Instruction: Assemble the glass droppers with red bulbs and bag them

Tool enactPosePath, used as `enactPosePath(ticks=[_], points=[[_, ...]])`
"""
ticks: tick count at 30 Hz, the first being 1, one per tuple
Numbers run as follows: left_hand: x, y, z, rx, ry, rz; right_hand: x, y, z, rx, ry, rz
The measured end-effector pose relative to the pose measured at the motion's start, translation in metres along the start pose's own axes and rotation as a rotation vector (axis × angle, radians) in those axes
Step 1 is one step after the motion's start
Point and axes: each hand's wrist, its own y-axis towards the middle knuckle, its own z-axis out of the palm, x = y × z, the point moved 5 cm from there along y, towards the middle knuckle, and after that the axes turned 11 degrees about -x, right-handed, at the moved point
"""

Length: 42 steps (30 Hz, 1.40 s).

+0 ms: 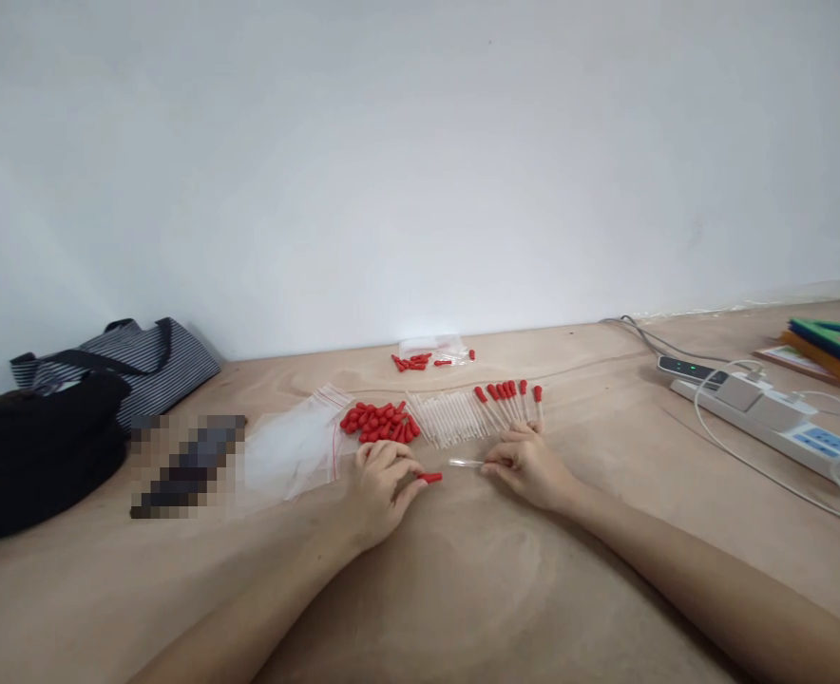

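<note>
My left hand [384, 489] pinches a red rubber dropper bulb [430, 477], its narrow end pointing right. Facing it, my right hand [526, 467] grips a clear glass dropper tube [465, 463] whose free end points left. A small gap separates bulb and tube. Just beyond my left hand lies a pile of red bulbs [377, 421]. Right of that pile, a row of clear tubes [448, 420] rests on the table. Several droppers with red bulbs on their tubes [509, 391] lie beyond my right hand.
Clear zip bags [288, 451] lie left of the bulb pile. More red bulbs [412, 362] sit by a clear bag [434, 348] near the wall. A striped bag [170, 366] and black cloth [42, 456] are at left. A power strip [783, 432] with cables stands at right.
</note>
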Motion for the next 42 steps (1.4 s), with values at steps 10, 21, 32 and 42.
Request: enactPosePath(ticks=[10, 21, 32, 42], points=[[-0.006, -0.008, 0.014, 0.052, -0.184, -0.065, 0.003, -0.005, 0.002, 0.054, 0.029, 0.034], [-0.006, -0.004, 0.021, 0.033, -0.055, -0.204, 0.025, -0.011, 0.002, -0.148, 0.013, 0.031], [-0.006, -0.006, 0.021, 0.022, -0.048, -0.167, 0.037, -0.011, 0.005, -0.110, 0.053, 0.023], [-0.008, -0.008, 0.022, 0.053, -0.081, -0.179, 0.046, -0.014, 0.007, -0.105, 0.119, -0.116]])
